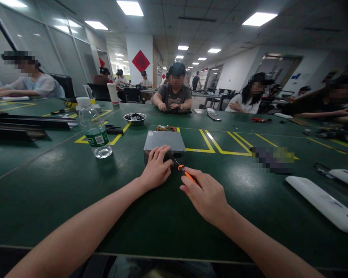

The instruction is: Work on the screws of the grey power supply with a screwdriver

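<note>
- Right hand: fingers closed round the orange-and-black handle of a screwdriver; shaft angled at the casing's front, tip contact unclear to me.
- Left hand: fingers bent over the front edge of a grey computer power supply; cannot tell whether they grip.
- Power supply: directly beyond the left hand; multicoloured cables behind it.
- Left of the left hand: water bottle, green label.
- Farther off, beyond both hands: metal bowl, seated co-worker.
</note>
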The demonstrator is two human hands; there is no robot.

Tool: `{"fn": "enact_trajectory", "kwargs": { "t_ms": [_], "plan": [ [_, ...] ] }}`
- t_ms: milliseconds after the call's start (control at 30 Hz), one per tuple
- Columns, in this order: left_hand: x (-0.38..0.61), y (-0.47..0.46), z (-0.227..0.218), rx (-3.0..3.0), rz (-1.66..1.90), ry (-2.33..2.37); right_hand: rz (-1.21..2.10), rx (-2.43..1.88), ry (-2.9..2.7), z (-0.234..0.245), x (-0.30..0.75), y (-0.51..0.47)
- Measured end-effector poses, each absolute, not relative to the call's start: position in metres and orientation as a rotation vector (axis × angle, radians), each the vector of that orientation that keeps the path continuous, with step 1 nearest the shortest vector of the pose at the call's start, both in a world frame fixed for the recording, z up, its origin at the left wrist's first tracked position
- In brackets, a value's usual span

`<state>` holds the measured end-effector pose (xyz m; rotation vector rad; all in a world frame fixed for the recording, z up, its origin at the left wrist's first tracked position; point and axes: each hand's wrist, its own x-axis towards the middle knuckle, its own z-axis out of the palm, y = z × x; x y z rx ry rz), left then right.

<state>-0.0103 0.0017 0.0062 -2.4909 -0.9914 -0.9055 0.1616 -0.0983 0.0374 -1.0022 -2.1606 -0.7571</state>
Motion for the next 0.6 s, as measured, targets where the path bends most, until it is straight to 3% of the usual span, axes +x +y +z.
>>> {"fn": "enact_trajectory", "kwargs": {
  "t_ms": [600],
  "plan": [
    [-0.015,0.004,0.007,-2.515,-0.904,-0.926,-0.714,-0.915,-2.286,0.028,0.156,-0.097]
  ]
}}
